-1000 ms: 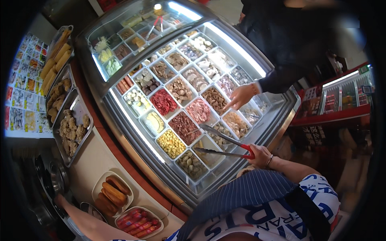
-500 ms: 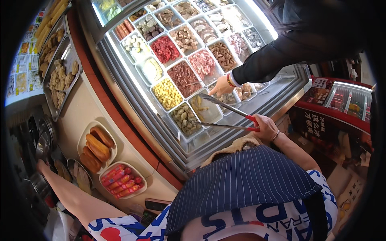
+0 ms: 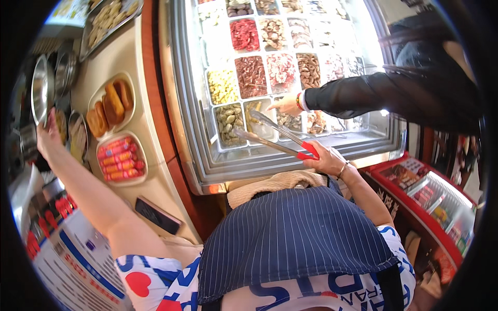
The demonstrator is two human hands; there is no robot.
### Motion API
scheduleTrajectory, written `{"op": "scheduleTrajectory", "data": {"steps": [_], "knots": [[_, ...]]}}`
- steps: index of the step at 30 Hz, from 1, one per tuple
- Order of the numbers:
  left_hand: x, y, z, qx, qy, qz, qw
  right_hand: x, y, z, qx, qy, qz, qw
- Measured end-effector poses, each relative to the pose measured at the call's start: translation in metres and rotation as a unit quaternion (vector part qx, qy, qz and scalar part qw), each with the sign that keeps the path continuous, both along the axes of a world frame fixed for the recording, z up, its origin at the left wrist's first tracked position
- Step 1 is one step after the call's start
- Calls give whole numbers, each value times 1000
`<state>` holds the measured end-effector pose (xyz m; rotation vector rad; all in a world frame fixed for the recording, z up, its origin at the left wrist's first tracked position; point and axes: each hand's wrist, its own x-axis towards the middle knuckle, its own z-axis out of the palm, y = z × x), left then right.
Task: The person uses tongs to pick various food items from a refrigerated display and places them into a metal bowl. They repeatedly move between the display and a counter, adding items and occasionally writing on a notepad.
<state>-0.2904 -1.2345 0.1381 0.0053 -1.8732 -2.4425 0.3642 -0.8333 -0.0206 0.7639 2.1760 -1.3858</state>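
Note:
At the far left, my left hand (image 3: pixel 47 136) grips the rim of a round steel bowl (image 3: pixel 40 90), which is raised and tipped on its side. My right hand (image 3: pixel 326 159) is closed on the red handles of metal tongs (image 3: pixel 282 127). The tong arms are spread, with nothing visible between them. Their tips hover over the front row of the display case, above a bin of dark greenish food (image 3: pixel 228 122) and a part-filled bin of yellowish pieces (image 3: pixel 255 124). A co-worker or other person's hand (image 3: pixel 285 105), in a black sleeve, points at the yellowish bin.
White bins of sliced meats and red pieces (image 3: pixel 245 35) fill the lit case. On the left counter (image 3: pixel 116 57) are a dish of fried dough sticks (image 3: pixel 113 103), a dish of red-wrapped sausages (image 3: pixel 122 159) and a phone (image 3: pixel 158 215). A red-framed chest (image 3: pixel 430 207) stands right.
My left hand has risen with the steel bowl, now lifted clear of the other pans. The view has turned and shifted; the tongs and the pointing hand stay over the same bins.

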Motion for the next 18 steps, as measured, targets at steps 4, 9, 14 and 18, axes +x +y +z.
{"op": "scheduleTrajectory", "data": {"steps": [4,9,14,18], "knots": [[156,38,-9,0,-73,-86,994,-20,19,8,56,-93,99,989],[315,92,-52,-19,-47,-16,999,-46,17,-2,168,-150,208,952],[410,120,-83,-9,-99,35,994,-76,4,-36,208,-195,263,922],[451,127,-112,-3,-110,43,993,-88,-13,-66,225,-162,282,919]]}}
